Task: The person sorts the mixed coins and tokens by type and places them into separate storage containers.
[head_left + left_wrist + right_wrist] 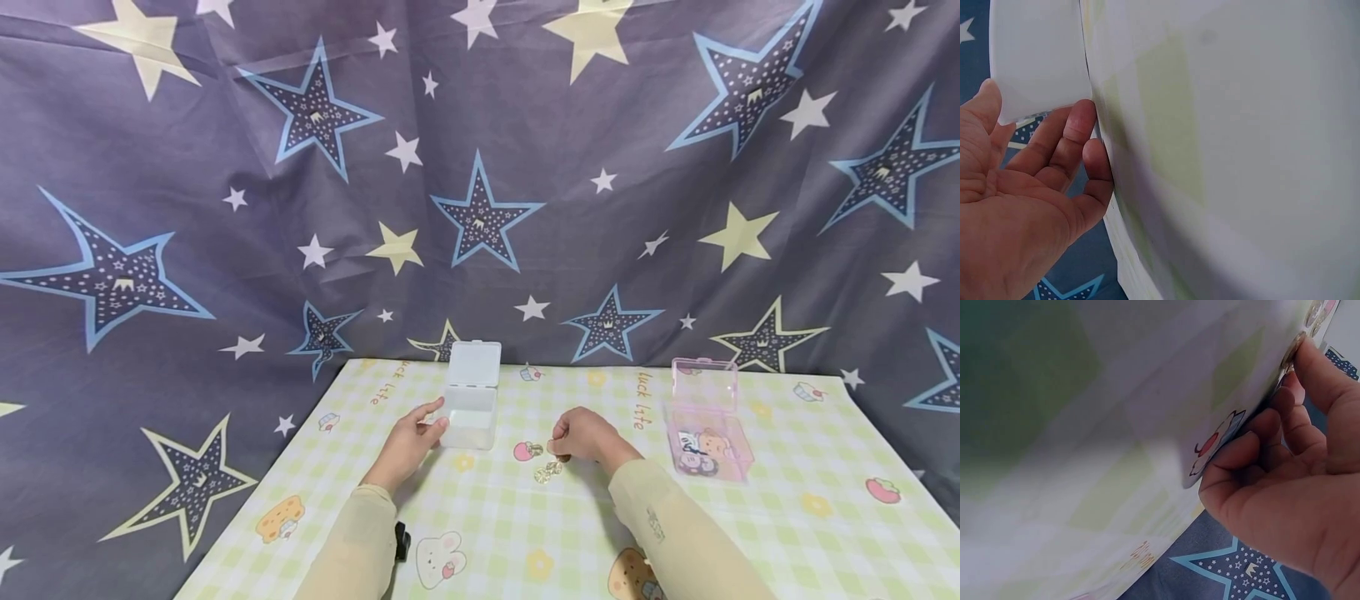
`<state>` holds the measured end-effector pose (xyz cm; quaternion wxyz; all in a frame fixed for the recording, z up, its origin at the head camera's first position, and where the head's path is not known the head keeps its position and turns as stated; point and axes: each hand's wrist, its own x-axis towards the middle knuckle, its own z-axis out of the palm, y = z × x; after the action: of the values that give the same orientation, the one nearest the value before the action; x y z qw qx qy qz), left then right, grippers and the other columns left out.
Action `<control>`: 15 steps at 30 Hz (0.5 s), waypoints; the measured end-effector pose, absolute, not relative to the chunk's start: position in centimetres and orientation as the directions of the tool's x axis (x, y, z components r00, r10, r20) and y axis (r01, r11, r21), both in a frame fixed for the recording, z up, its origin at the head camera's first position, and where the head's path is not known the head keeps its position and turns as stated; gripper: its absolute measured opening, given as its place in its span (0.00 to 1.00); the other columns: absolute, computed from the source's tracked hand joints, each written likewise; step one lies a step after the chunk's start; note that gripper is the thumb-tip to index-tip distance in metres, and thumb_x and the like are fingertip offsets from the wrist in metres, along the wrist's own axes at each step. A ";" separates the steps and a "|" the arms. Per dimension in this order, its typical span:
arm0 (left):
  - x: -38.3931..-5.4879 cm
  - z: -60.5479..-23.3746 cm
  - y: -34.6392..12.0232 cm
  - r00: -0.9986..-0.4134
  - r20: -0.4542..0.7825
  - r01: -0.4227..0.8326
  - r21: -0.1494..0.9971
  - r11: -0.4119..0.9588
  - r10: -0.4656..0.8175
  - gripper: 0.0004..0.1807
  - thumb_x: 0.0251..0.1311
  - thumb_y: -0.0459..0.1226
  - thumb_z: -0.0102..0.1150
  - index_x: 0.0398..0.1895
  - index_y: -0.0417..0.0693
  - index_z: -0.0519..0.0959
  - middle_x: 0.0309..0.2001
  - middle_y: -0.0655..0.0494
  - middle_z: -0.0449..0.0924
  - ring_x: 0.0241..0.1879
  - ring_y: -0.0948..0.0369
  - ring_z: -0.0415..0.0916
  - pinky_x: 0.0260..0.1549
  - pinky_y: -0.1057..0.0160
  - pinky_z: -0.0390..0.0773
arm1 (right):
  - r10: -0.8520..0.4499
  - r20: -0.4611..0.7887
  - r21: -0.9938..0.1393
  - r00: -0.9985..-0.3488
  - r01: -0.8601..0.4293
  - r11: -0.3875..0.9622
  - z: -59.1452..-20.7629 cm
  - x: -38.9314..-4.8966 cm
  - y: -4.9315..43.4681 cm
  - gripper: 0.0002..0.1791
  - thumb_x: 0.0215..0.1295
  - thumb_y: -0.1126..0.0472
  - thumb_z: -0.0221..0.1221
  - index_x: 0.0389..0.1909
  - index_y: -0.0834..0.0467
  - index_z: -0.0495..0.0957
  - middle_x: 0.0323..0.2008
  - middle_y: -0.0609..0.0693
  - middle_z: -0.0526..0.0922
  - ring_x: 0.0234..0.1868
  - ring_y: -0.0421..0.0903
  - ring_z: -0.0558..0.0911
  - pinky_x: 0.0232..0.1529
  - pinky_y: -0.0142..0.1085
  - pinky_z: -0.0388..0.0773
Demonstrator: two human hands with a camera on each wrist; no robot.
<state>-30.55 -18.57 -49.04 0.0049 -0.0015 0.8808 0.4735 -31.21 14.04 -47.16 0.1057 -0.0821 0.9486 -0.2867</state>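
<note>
A small translucent white box [471,429] stands on the table with its lid tipped up and back. My left hand [411,442] holds its left side, with thumb and fingertips against the wall. In the left wrist view, one pale box corner [1038,75] sits between thumb and fingers. My right hand [587,435] pinches a round gold-coloured coin [1291,353] between thumb and fingertips, close over the cloth. Other gold coins [543,475] lie on the cloth just below that hand, with another beside the printed strawberry.
A transparent pink box [742,458] with its lid raised stands to the right; cartoon pictures show in it. The table wears a green-checked cloth [495,558] printed with cartoon figures. Behind its far edge hangs a dark star-patterned curtain [525,250].
</note>
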 end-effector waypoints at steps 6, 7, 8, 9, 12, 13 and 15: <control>-30.3 -49.1 -18.6 -1.000 -0.002 0.004 0.834 0.551 0.010 0.30 0.80 0.48 0.59 0.81 0.58 0.70 0.51 0.44 0.90 0.46 0.53 0.89 0.46 0.54 0.84 | -0.218 -0.149 -0.565 -0.964 -0.098 0.819 -47.3 -31.0 14.1 0.08 0.69 0.59 0.71 0.31 0.55 0.83 0.23 0.45 0.88 0.30 0.41 0.76 0.41 0.35 0.74; -30.3 -49.1 -18.6 -1.000 -0.001 0.006 0.834 0.552 0.011 0.30 0.80 0.48 0.59 0.81 0.58 0.70 0.51 0.44 0.90 0.46 0.53 0.89 0.46 0.54 0.85 | -0.218 -0.150 -0.565 -0.964 -0.097 0.820 -47.3 -30.9 14.1 0.08 0.69 0.58 0.71 0.31 0.55 0.83 0.23 0.45 0.88 0.29 0.41 0.76 0.41 0.35 0.74; -30.3 -49.0 -18.6 -1.000 0.004 0.011 0.833 0.554 0.014 0.30 0.80 0.48 0.59 0.81 0.57 0.70 0.51 0.44 0.90 0.46 0.53 0.89 0.47 0.53 0.85 | -0.216 -0.153 -0.566 -0.964 -0.094 0.819 -47.3 -30.9 14.1 0.08 0.69 0.58 0.71 0.31 0.55 0.83 0.24 0.45 0.88 0.30 0.41 0.76 0.41 0.35 0.73; -30.3 -49.0 -18.5 -1.000 0.003 0.009 0.832 0.554 0.012 0.30 0.80 0.48 0.59 0.81 0.58 0.70 0.51 0.44 0.90 0.46 0.53 0.89 0.47 0.53 0.85 | -0.216 -0.152 -0.566 -0.964 -0.094 0.819 -47.3 -30.9 14.1 0.08 0.69 0.58 0.71 0.31 0.55 0.83 0.24 0.45 0.88 0.29 0.41 0.76 0.41 0.35 0.73; -30.2 -48.9 -18.5 -1.000 0.001 0.006 0.833 0.554 0.009 0.30 0.79 0.48 0.59 0.81 0.58 0.70 0.50 0.46 0.91 0.46 0.54 0.89 0.49 0.52 0.85 | -0.214 -0.147 -0.566 -0.966 -0.095 0.819 -47.3 -31.0 14.0 0.09 0.69 0.58 0.71 0.30 0.55 0.83 0.23 0.44 0.88 0.29 0.40 0.76 0.40 0.34 0.73; -30.3 -48.9 -18.5 -1.000 0.001 0.006 0.833 0.554 0.010 0.30 0.80 0.48 0.59 0.81 0.58 0.70 0.50 0.46 0.91 0.46 0.54 0.89 0.50 0.51 0.85 | -0.212 -0.145 -0.566 -0.966 -0.095 0.819 -47.3 -31.0 14.0 0.09 0.69 0.59 0.71 0.30 0.55 0.83 0.23 0.44 0.88 0.29 0.40 0.76 0.40 0.34 0.73; -30.3 -48.9 -18.5 -1.000 0.001 0.006 0.834 0.552 0.009 0.30 0.79 0.48 0.59 0.81 0.58 0.70 0.50 0.46 0.91 0.45 0.55 0.89 0.50 0.51 0.85 | -0.211 -0.134 -0.562 -0.968 -0.101 0.821 -47.4 -31.0 14.0 0.09 0.68 0.58 0.72 0.30 0.54 0.83 0.23 0.44 0.87 0.29 0.40 0.76 0.39 0.34 0.72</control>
<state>-30.26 -18.51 -48.91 0.0018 0.0042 0.8809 0.4733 -31.01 13.97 -47.38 0.0956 -0.0824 0.9494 -0.2877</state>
